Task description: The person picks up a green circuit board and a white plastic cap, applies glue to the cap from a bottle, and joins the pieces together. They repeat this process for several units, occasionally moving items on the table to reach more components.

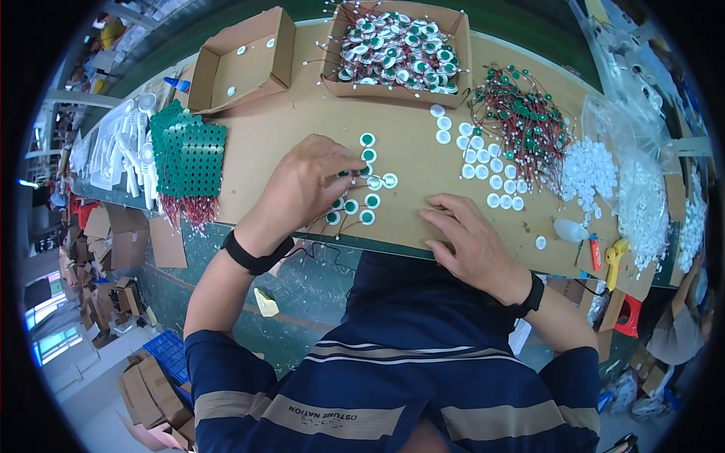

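White plastic pieces with long handles (136, 143) are lying at 9 o'clock; the dial is centring on the group of round white discs with green inserts (374, 183), with 12 o'clock pointing away from the wearer. Closer in at 9 o'clock, flat green dotted panels with red wires (187, 147) are lying stacked. Between 10 and 11 o'clock, an open brown cardboard box (281, 53) is holding a few loose discs. The left hand (302, 181) is reaching in from 9 o'clock, its fingers bending over the disc group on the brown bench surface (257, 136). Its thumb and forefinger are hiding their own contact, so whether they are pinching anything cannot be told. At 12 o'clock, a shallow cardboard carton (400, 95) is holding a heap of wired discs. The right hand (472, 238) is hanging loosely spread at 4 o'clock, thumb standing apart from the fingers, grasping nothing. Plain white discs (482, 155) are lying at 3 o'clock, green discs with tangled red wires (521, 109) at 2 o'clock. Farther out, small translucent white caps (589, 166) are forming a pile at 3 o'clock.
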The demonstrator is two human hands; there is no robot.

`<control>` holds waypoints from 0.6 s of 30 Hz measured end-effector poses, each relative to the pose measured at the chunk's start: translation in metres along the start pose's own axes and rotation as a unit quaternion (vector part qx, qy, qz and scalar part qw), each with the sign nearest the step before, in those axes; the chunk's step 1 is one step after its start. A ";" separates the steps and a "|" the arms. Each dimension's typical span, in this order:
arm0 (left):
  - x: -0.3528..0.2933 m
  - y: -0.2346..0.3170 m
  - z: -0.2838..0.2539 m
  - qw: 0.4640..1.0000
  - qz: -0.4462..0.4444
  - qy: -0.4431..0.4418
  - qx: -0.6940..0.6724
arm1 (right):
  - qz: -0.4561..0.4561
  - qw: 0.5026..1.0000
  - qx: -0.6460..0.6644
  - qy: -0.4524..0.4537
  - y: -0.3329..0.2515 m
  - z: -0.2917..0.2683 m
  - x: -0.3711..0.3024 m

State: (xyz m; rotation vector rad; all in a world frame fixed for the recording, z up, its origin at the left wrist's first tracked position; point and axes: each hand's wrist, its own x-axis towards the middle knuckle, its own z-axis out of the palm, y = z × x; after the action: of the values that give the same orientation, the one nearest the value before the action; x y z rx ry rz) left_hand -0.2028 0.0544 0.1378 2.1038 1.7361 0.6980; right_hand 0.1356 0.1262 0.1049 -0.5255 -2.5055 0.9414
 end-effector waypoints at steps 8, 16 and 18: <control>0.008 0.010 0.004 1.000 0.011 0.014 0.025 | -0.009 1.000 0.009 0.013 0.003 -0.005 -0.017; 0.012 0.011 0.005 0.999 0.005 0.012 0.048 | -0.020 0.999 0.015 0.024 0.007 -0.003 -0.022; 0.012 0.009 0.006 0.998 0.007 0.006 0.054 | -0.021 0.999 0.014 0.024 0.007 -0.004 -0.022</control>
State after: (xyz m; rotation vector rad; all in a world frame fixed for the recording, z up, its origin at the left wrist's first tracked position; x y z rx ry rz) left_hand -0.1905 0.0645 0.1399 2.1894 1.8059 0.6355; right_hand 0.1574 0.1221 0.0974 -0.4804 -2.4470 0.9363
